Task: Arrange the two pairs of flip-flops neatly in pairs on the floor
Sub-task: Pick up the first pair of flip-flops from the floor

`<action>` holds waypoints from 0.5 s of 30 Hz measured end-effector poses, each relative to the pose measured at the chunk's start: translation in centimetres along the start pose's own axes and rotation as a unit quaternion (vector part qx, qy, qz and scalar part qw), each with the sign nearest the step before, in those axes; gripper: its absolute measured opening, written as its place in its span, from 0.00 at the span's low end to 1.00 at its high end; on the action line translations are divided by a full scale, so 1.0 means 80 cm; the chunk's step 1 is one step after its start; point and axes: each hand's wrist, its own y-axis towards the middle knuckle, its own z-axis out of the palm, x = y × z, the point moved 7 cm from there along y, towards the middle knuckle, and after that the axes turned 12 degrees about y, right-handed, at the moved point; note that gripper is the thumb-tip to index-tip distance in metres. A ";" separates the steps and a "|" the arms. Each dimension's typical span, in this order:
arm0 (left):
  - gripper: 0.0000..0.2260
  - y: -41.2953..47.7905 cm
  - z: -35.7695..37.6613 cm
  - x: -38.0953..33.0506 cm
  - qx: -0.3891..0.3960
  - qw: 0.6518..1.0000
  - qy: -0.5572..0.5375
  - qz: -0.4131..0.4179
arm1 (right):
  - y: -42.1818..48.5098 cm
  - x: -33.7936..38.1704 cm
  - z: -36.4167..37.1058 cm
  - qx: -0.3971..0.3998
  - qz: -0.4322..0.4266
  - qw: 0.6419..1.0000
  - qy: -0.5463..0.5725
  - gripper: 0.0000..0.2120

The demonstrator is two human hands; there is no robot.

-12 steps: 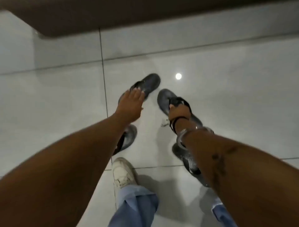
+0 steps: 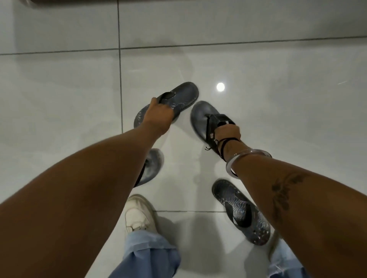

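Several dark grey flip-flops lie on a glossy white tiled floor. My left hand point(image 2: 158, 117) grips the strap of the patterned far-left flip-flop point(image 2: 178, 99), whose toe points up and right. My right hand point(image 2: 226, 132) holds the black strap of the smooth far-right flip-flop point(image 2: 202, 115). A second smooth flip-flop point(image 2: 152, 166) lies nearer, partly hidden under my left forearm. A second patterned flip-flop point(image 2: 241, 212) lies at the lower right beside my right forearm.
My white sneaker point(image 2: 139, 214) and blue trouser legs point(image 2: 151, 258) stand at the bottom centre. A dark ledge point(image 2: 75, 2) runs along the top edge. A ceiling light reflection point(image 2: 220, 87) shines on the tile.
My left hand has closed on the far-left flip-flop's strap, having only reached over it before. My right hand has shifted the far-right flip-flop slightly. The view has moved closer.
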 end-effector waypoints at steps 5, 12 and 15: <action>0.17 0.012 0.010 0.011 0.030 0.992 -0.113 -0.047 | 0.006 0.029 0.011 0.010 -0.106 0.990 -0.089 0.21; 0.07 0.016 -0.008 0.014 -0.010 0.991 -0.120 -0.051 | 0.002 0.045 -0.007 -0.023 -0.191 0.969 -0.156 0.10; 0.07 0.012 -0.009 0.013 -0.025 0.989 -0.130 -0.059 | 0.002 0.047 -0.020 -0.018 -0.228 0.921 -0.316 0.11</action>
